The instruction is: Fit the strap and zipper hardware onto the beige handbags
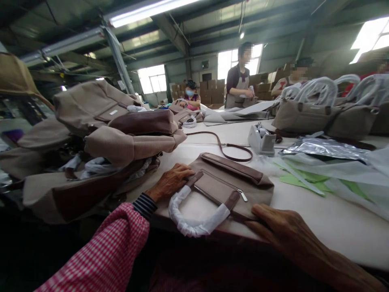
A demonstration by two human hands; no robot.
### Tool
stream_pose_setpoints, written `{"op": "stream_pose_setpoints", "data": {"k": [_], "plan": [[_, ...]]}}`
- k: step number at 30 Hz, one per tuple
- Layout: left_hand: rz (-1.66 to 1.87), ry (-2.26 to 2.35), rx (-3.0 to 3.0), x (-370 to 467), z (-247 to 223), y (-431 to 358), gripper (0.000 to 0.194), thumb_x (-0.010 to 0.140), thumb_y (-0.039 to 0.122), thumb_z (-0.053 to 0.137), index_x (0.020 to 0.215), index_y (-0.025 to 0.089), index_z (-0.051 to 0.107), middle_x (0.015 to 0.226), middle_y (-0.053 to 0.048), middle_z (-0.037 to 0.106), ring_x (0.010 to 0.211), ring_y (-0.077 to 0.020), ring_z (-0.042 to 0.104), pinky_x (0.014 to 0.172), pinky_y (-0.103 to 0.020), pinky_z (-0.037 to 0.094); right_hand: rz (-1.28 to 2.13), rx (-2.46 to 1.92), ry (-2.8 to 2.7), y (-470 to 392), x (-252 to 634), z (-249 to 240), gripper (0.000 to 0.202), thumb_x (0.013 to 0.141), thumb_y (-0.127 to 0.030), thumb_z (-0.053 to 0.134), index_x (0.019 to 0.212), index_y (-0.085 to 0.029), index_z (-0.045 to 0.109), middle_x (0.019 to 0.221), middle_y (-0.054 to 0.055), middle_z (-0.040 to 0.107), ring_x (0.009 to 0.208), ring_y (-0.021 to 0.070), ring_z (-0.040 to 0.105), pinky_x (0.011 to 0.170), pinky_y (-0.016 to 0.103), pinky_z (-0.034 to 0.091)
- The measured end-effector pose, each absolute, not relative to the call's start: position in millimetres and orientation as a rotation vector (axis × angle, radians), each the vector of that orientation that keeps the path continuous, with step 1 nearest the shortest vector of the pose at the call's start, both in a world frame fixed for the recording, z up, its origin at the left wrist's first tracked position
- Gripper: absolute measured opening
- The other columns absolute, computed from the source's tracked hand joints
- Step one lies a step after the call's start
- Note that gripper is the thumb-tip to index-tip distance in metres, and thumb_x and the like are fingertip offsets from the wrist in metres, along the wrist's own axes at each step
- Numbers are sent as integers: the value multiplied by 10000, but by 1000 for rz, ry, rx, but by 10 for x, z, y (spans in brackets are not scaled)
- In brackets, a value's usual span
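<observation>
A taupe handbag (209,190) with dark brown trim lies on its side at the table's front edge. Its handle (194,227), wrapped in white paper or film, hangs toward me, and a zipper with a pale pull (242,195) crosses its face. My left hand (172,180) grips the bag's left edge, fingertips close to the handle's base. On the opposite side my right hand (281,225) pinches the near right corner, thumb on top and the other fingers partly hidden below. A brown strap (235,158) curls on the table behind the bag.
Similar bags (91,109) are heaped at my left. A grey tape dispenser (261,140) stands beyond the bag. Finished-looking handbags (306,115), silvery plastic (328,148) and green sheets (306,178) lie to the right. Several people (238,79) work across the table.
</observation>
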State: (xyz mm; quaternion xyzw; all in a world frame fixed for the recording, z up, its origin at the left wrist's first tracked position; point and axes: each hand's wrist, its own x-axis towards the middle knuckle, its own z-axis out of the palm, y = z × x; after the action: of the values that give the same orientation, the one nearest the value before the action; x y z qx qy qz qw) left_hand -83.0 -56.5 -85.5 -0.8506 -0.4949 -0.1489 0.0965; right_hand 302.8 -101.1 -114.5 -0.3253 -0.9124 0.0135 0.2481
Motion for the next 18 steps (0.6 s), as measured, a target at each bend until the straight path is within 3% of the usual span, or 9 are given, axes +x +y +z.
{"op": "stream_pose_setpoints", "data": {"k": [4,9,14,18], "plan": [[-439,-1427,-2519,-869,-798,-662,169,1000,142,583,1078,206,719,1098,-50,731,1116,-199,615,941,-305,543,-40,-857,-2488,-891,3112,-1159,201,1048,-283,511,866,-225,574,755,-8,654,587,139,630,567,272,365],[-252,-1236,-2386,-797,-607,-1212,203,1010,106,535,884,196,666,842,-31,652,820,-211,552,734,-345,438,-242,-983,-2525,-418,3086,-979,147,1003,-166,494,909,-202,601,857,37,666,715,166,606,622,285,335],[-287,-1138,-2434,-357,-638,-1532,215,1034,185,557,824,205,599,807,-29,620,761,-224,539,672,-371,402,-429,-1061,-2574,202,2671,-774,190,997,-191,562,1157,-174,662,1171,123,669,1060,285,573,827,352,393],[-234,-1443,-2449,-74,-711,-1482,95,972,182,668,890,201,624,901,-39,678,826,-235,615,688,-349,437,-377,-1054,-2584,338,2519,-847,353,1007,-138,478,1335,-156,610,1312,173,617,1128,304,553,896,395,440]]}}
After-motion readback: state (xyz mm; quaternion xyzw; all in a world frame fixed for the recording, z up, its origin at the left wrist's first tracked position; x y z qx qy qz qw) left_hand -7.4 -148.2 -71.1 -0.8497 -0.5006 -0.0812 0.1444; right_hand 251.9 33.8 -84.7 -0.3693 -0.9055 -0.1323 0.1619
